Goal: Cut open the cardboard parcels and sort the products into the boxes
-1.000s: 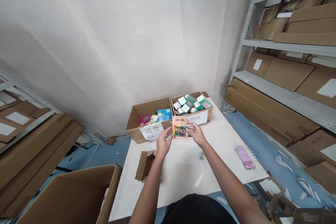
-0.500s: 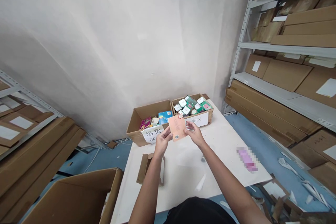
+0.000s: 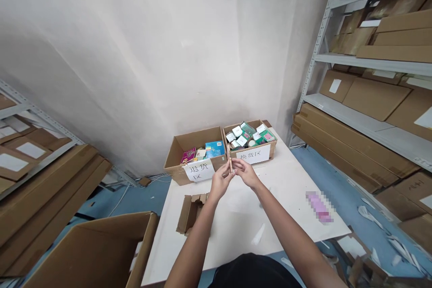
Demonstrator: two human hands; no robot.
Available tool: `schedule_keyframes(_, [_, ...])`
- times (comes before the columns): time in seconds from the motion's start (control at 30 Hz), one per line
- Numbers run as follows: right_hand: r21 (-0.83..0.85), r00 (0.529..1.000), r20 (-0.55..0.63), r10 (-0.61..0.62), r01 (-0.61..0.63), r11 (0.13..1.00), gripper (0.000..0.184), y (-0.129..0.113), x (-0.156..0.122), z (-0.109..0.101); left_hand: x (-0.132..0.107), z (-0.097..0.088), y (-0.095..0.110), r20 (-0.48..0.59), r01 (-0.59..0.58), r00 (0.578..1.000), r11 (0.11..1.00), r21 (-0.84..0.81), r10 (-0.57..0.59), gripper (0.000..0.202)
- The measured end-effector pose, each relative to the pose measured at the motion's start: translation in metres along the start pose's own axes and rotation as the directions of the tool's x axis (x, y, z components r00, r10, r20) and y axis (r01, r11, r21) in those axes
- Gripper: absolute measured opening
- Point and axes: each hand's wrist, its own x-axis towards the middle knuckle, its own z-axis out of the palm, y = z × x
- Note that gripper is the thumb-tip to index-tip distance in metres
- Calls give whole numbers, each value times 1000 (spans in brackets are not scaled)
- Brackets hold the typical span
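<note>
Between my two hands I hold a thin orange book (image 3: 231,164), now turned edge-on so that only its narrow side shows. My left hand (image 3: 220,181) pinches it near the lower left. The fingers of my right hand (image 3: 245,173) close on it from the right. Just beyond my hands stand two open cardboard boxes with handwritten paper labels. The left box (image 3: 174,172) holds colourful flat packs, among them a blue pack (image 3: 215,149) and a purple pack (image 3: 188,155). Several small green and white cartons (image 3: 241,140) fill the right box (image 3: 272,150).
A small torn-open carton (image 3: 185,216) lies on the white table (image 3: 236,238), left of my forearm. A white scrap (image 3: 258,234) and a blurred pink item (image 3: 319,208) are there too. A large open box (image 3: 91,243) stands at left. Shelves (image 3: 357,112) flank the table.
The orange book has turned from showing its flat face with a barcode to edge-on. My hands have come closer together around it, and the view has shifted slightly.
</note>
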Motion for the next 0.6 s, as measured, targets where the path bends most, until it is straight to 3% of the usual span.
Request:
schedule_keyframes(0.1, [-33,999,32,6,-5,999,50,12,6,6,2,1,-11,-73,48,996,990,-135,-58,65])
schedule_keyframes(0.2, [-175,988,-147,-48,21,984,50,25,13,-1,3,-14,-25,-131,114,980,958,-263,-153,70])
schedule_keyframes(0.3, [-267,958,-280,-66,-12,964,54,38,20,-9,1,-32,-36,-108,190,965,921,-340,-239,73])
schedule_keyframes(0.43, [-196,982,-187,8,-45,980,52,53,31,-4,-2,-49,-48,-133,233,949,922,-310,-284,72])
schedule_keyframes(0.6, [-151,982,-173,73,-100,983,55,76,55,18,4,-79,-69,-210,244,934,944,-223,-291,67])
